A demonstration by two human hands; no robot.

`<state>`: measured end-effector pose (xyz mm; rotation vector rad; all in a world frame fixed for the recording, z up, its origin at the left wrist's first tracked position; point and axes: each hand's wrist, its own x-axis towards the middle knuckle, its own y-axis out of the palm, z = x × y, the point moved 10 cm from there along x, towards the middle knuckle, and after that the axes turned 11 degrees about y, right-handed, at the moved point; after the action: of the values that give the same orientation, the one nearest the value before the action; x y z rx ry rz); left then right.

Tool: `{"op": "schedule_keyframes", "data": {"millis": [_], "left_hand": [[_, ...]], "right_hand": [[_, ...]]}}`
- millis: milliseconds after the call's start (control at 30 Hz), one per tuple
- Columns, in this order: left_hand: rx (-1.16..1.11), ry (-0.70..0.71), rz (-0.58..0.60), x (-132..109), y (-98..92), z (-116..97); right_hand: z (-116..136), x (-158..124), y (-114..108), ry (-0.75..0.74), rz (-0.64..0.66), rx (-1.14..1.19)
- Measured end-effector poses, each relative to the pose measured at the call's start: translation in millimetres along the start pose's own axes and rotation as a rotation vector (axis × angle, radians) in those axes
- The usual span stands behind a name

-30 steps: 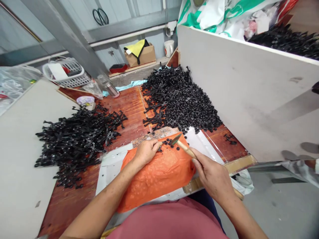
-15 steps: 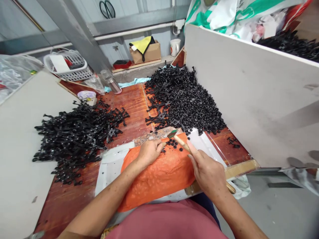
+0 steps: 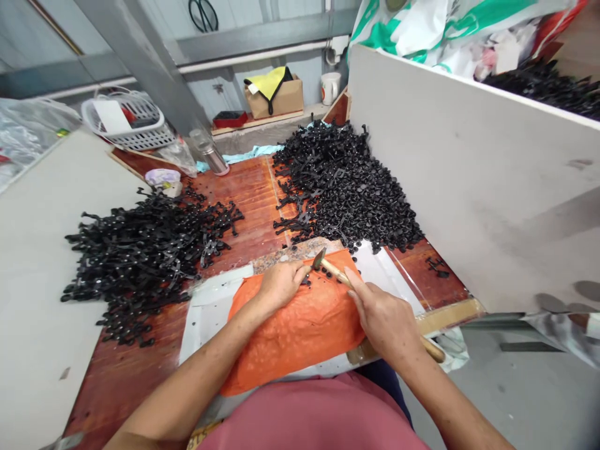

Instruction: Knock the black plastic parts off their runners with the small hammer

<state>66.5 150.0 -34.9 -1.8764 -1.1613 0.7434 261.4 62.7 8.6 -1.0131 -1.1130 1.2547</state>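
My right hand (image 3: 387,319) is wrapped round the wooden handle of a hammer (image 3: 334,270). The hammer's dark head is low over the orange cloth (image 3: 290,331), just right of my left fingertips. My left hand (image 3: 282,284) rests on the cloth with its fingers closed in a pinch; what they hold is mostly hidden, with a small black piece (image 3: 306,280) showing by the fingertips. Several small black round pieces (image 3: 328,274) lie on the cloth, partly behind the handle. Under the cloth's far edge is a speckled stone slab (image 3: 267,264).
A heap of black plastic parts (image 3: 154,256) lies at the left, another heap (image 3: 347,187) at the far right. Upright pale boards (image 3: 459,169) flank the table. A steel flask (image 3: 210,156), a white basket (image 3: 129,128), a cardboard box (image 3: 285,99) and a mug (image 3: 330,89) stand behind.
The hammer head has moved left and slightly down, close to my left fingertips. My right hand has shifted slightly down. My left hand stays nearly in place.
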Motion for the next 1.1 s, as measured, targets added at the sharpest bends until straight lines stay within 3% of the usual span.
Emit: {"op": "schedule_keyframes", "data": {"millis": [167, 267, 367, 533, 700, 1100], "left_hand": [[-0.531, 0.050, -0.057, 1.9, -2.1, 2.3], [-0.871, -0.026, -0.015, 3.1, 7.7, 1.2], [-1.013, -0.123, 0.008, 6.0, 15.6, -2.0], [-1.021, -0.188, -0.083, 17.5, 13.8, -0.8], [-0.983, -0.192, -0.094, 25.8, 13.9, 0.4], [-0.964, -0.198, -0.068, 27.8, 18.4, -3.1]], "right_hand": [[-37.8, -1.7, -11.2, 0.206, -0.080, 0.374], [-45.4, -6.7, -3.5, 0.236, -0.015, 0.528], [-48.1, -13.7, 4.7, 0.260, 0.027, 0.552], [-67.0, -27.7, 19.7, 0.332, 0.017, 0.516], [-86.9, -39.0, 34.1, 0.376, 0.015, 0.507], [-84.0, -38.4, 37.6, 0.370, 0.038, 0.412]]}}
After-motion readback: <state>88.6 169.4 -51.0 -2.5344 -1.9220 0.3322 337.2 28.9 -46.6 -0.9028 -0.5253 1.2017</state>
